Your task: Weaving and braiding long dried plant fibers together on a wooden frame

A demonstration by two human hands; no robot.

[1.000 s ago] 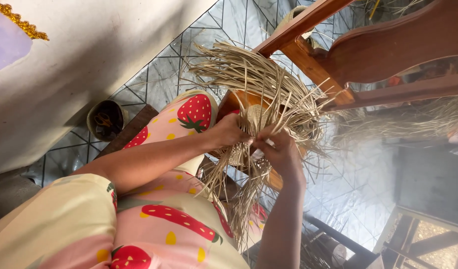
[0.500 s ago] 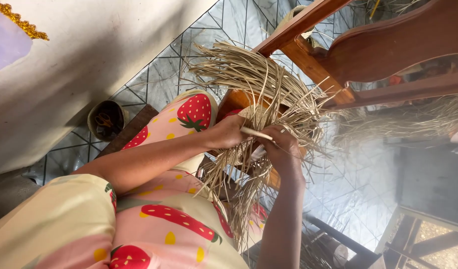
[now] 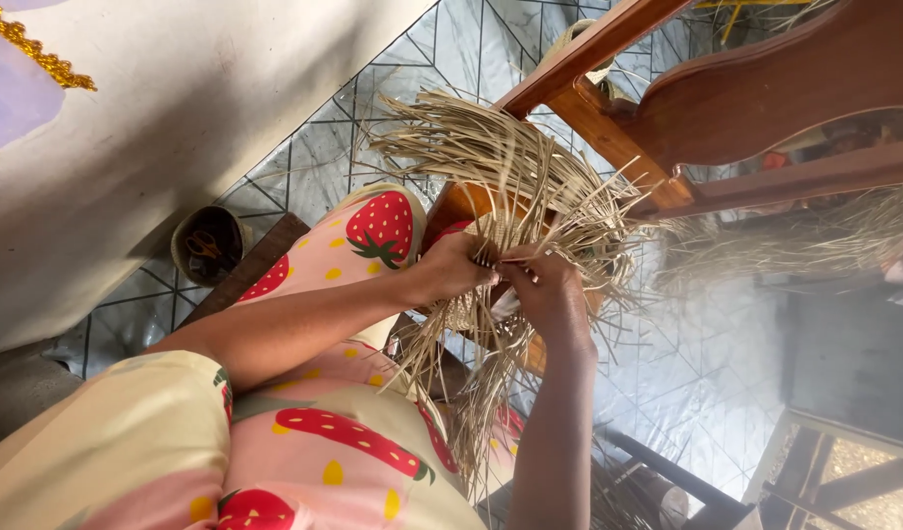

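A half-woven piece of pale straw point(image 3: 530, 186) rests on my lap over a round orange-brown wooden form point(image 3: 463, 204), with loose strands fanning out all around and hanging down. My left hand point(image 3: 456, 270) is closed on the weave at its near edge. Touching it, my right hand point(image 3: 548, 294) pinches a thin straw strand point(image 3: 515, 261) between thumb and fingers. My legs are covered by pink cloth printed with strawberries point(image 3: 373, 231).
A brown wooden piece of furniture point(image 3: 746, 98) stands close above and right of the weave. A small dark bowl holding scissors point(image 3: 208, 245) sits on the tiled floor point(image 3: 314, 157) by a pale wall. More loose straw point(image 3: 775, 245) lies at the right.
My hands have drawn closer together on the weave, and the right hand's pinched strand now lies across toward the left fingers. The straw piece has barely shifted.
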